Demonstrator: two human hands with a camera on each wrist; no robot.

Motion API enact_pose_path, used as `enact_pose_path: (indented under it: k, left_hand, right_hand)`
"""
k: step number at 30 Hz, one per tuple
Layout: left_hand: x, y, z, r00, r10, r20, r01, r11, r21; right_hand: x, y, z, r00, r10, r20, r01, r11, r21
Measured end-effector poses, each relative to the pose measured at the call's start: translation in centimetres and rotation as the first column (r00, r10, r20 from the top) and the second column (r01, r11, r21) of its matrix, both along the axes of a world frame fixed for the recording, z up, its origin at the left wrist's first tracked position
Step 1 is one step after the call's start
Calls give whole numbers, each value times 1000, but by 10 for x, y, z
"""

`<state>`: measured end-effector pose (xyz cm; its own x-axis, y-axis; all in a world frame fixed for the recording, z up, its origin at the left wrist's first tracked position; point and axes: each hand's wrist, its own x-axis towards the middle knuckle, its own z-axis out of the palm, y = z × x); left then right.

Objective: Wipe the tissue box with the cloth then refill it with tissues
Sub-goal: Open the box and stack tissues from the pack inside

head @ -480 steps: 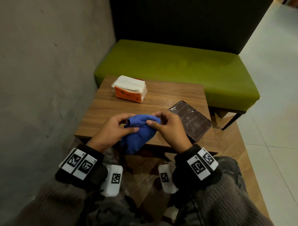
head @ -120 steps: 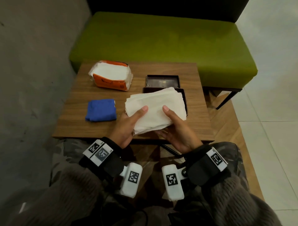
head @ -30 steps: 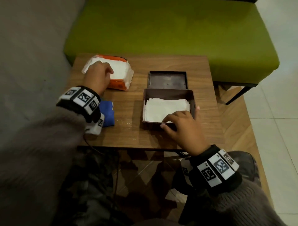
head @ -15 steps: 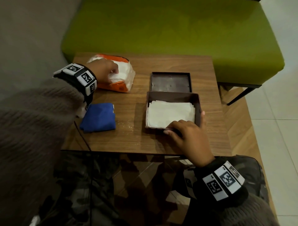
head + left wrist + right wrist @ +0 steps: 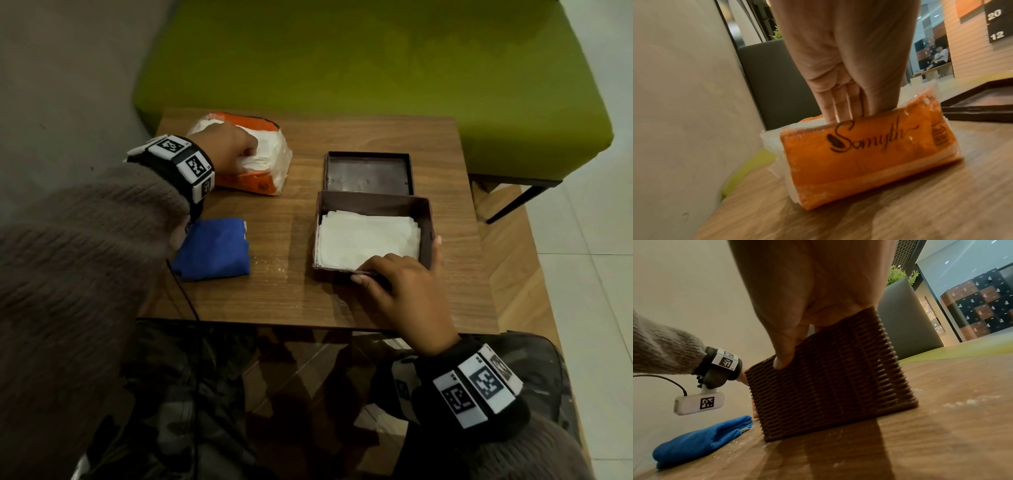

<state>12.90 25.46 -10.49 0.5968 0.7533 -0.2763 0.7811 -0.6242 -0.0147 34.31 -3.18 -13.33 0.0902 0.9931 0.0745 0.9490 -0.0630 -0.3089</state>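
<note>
On a small wooden desk (image 5: 274, 301) before a green bench (image 5: 376, 61), a person's right hand (image 5: 404, 291) grips the near wall of the open brown tissue box (image 5: 426, 219), thumb outside, fingers curled over the rim onto the white tissues (image 5: 363, 238) lying inside. Their left hand (image 5: 226, 147) reaches into the orange tissue pack (image 5: 263, 181) at the desk's far left, fingers curled into the white sheets. Between pack and sleeve lies the folded blue cloth (image 5: 215, 250); the box lid (image 5: 368, 173) rests just behind the box.
</note>
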Motion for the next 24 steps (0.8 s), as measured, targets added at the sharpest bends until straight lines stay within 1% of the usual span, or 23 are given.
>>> enact_pose_path:
  k: [3, 6, 10, 15, 18, 20, 24]
  left_hand:
    - [2, 0, 6, 1000, -10, 25, 10, 1000, -5]
    - [5, -3, 7, 1000, -13, -9, 13, 1000, 0]
    - [6, -7, 4, 1000, 18, -20, -18, 1000, 22]
    - [9, -10, 12, 997, 80, -9, -80, 997, 17]
    - [4, -12, 15, 995, 82, 62, -86, 994, 70]
    - [1, -17, 20, 987, 106, 122, -119, 987, 106]
    - [-2, -19, 31, 939, 158, 307, -212, 966, 150]
  right_hand:
    - [0, 2, 0, 1000, 0, -1, 0, 1000, 1]
    - [0, 1, -2, 1000, -5, 1, 5, 1000, 13]
    - [0, 1, -3, 1000, -13, -6, 13, 1000, 14]
    - [0, 1, -2, 1000, -7, -8, 7, 1000, 11]
    - [0, 1, -2, 1000, -5, -17, 5, 1000, 17]
    - [0, 1, -2, 1000, -1, -17, 1, 1000, 20]
    - [0, 1, -1, 1000, 1, -17, -1, 1000, 8]
